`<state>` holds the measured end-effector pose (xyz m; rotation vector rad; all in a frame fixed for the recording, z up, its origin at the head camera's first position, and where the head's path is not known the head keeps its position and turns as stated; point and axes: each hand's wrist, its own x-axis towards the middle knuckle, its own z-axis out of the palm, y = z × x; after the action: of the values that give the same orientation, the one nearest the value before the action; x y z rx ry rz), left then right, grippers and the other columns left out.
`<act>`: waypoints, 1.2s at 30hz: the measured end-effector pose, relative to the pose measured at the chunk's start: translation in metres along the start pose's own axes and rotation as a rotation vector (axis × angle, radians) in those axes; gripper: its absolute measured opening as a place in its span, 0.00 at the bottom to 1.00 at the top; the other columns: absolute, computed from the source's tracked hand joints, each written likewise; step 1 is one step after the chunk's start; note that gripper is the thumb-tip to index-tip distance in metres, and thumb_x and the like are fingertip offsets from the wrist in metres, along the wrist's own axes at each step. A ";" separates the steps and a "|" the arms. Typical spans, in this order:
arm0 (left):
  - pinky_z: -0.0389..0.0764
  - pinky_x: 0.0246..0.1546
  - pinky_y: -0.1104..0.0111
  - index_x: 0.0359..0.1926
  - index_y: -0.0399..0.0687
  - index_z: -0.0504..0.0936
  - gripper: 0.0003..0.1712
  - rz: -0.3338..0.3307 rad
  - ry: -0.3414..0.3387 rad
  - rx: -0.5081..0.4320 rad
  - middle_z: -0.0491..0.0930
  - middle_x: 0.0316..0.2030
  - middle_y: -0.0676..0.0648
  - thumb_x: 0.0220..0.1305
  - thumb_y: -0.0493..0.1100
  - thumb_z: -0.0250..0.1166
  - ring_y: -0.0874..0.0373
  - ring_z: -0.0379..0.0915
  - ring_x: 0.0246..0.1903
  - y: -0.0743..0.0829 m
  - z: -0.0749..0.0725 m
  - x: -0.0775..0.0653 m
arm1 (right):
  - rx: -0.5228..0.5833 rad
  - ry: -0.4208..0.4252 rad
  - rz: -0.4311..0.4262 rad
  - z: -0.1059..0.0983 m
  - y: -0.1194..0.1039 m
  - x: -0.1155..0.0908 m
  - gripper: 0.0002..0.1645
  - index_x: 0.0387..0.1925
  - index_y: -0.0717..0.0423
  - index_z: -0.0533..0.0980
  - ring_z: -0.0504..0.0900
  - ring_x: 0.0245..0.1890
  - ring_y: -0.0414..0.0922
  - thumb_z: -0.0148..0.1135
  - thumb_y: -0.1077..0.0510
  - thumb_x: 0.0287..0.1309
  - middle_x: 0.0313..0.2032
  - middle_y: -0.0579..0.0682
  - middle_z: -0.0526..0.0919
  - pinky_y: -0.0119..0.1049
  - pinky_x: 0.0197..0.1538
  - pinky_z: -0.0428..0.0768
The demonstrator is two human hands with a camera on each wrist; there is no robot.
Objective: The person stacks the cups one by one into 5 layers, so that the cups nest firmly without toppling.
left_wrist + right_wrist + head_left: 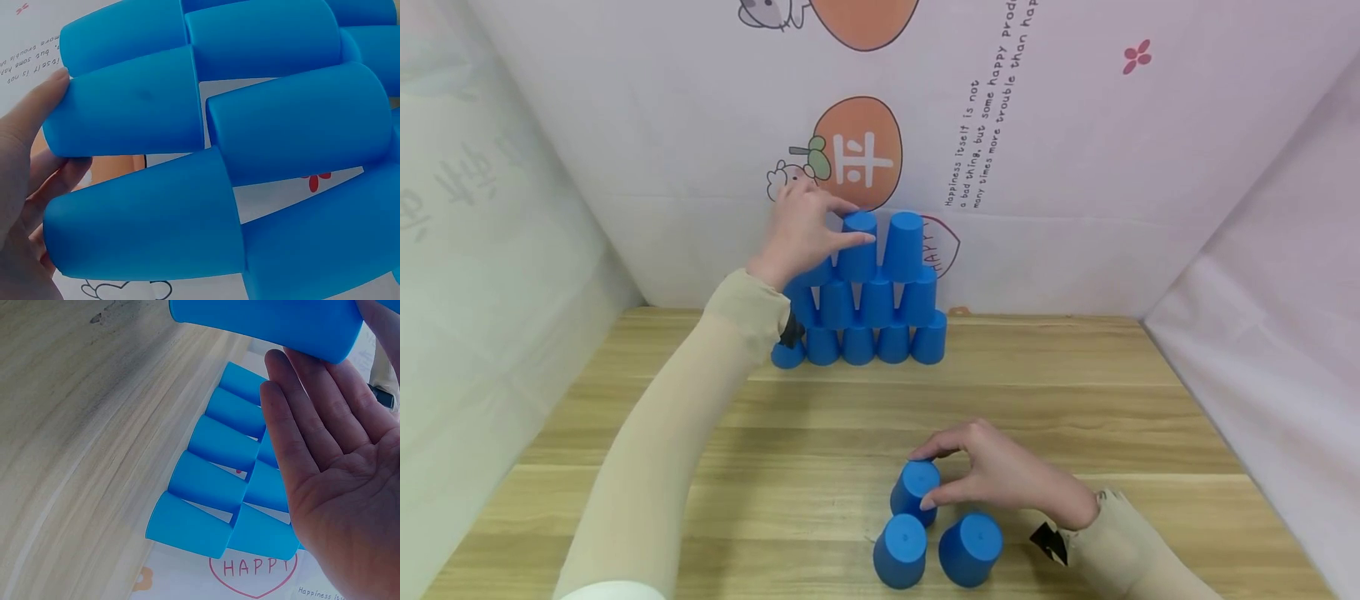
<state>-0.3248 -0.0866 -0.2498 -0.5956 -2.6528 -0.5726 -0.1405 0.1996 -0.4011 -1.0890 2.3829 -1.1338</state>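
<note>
Blue cups stand upside down in a stacked wall at the back of the table. Its top row has three cups. My left hand (801,227) pinches the middle cup (858,247) of that row by its upper end, thumb on one side and fingers on the other. Beside it stands the right top cup (904,247); the left top cup (140,219) is partly behind my hand in the head view. Near the front, my right hand (1003,473) holds a loose blue cup (913,493) between thumb and fingers. Whether that cup touches the table I cannot tell.
Two more upside-down cups, a left one (899,552) and a right one (972,550), stand at the front of the wooden table (1060,375). A printed white cloth (1045,167) hangs right behind the stack, with plain white cloth at both sides.
</note>
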 end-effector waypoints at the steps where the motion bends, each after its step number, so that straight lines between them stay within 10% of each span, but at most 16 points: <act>1: 0.55 0.70 0.53 0.62 0.54 0.84 0.37 0.002 0.001 0.006 0.83 0.56 0.50 0.58 0.68 0.70 0.50 0.63 0.64 0.000 0.000 0.000 | 0.001 0.000 0.001 0.000 0.000 0.000 0.28 0.53 0.49 0.84 0.84 0.49 0.37 0.75 0.39 0.55 0.48 0.37 0.86 0.48 0.54 0.83; 17: 0.57 0.71 0.57 0.69 0.57 0.77 0.42 0.019 0.108 -0.203 0.75 0.66 0.53 0.57 0.68 0.72 0.57 0.61 0.68 0.015 -0.024 -0.020 | 0.017 -0.002 0.003 0.001 -0.001 0.000 0.28 0.53 0.50 0.84 0.84 0.49 0.38 0.75 0.39 0.56 0.48 0.37 0.86 0.50 0.54 0.83; 23: 0.64 0.67 0.60 0.66 0.55 0.79 0.40 0.139 0.159 -0.299 0.79 0.62 0.56 0.56 0.64 0.75 0.62 0.66 0.64 0.028 -0.034 -0.050 | 0.010 0.003 -0.003 0.001 -0.001 0.000 0.28 0.53 0.49 0.84 0.84 0.49 0.38 0.75 0.40 0.55 0.48 0.37 0.86 0.50 0.54 0.83; 30: 0.72 0.61 0.56 0.59 0.45 0.84 0.37 0.383 0.217 -0.428 0.84 0.55 0.50 0.48 0.51 0.84 0.56 0.75 0.58 0.030 -0.011 -0.096 | 0.008 0.004 0.002 0.001 -0.002 0.000 0.28 0.53 0.50 0.84 0.84 0.49 0.38 0.75 0.40 0.55 0.48 0.37 0.86 0.50 0.53 0.83; 36: 0.69 0.63 0.49 0.60 0.47 0.83 0.39 0.383 0.122 -0.490 0.82 0.56 0.51 0.46 0.50 0.85 0.56 0.73 0.60 0.034 0.014 -0.141 | 0.001 0.002 0.007 0.001 -0.002 0.000 0.28 0.53 0.50 0.84 0.84 0.48 0.38 0.75 0.40 0.55 0.48 0.36 0.86 0.48 0.54 0.83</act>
<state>-0.1931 -0.0971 -0.3114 -1.1321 -2.1983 -1.1027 -0.1393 0.1986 -0.4002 -1.0793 2.3852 -1.1341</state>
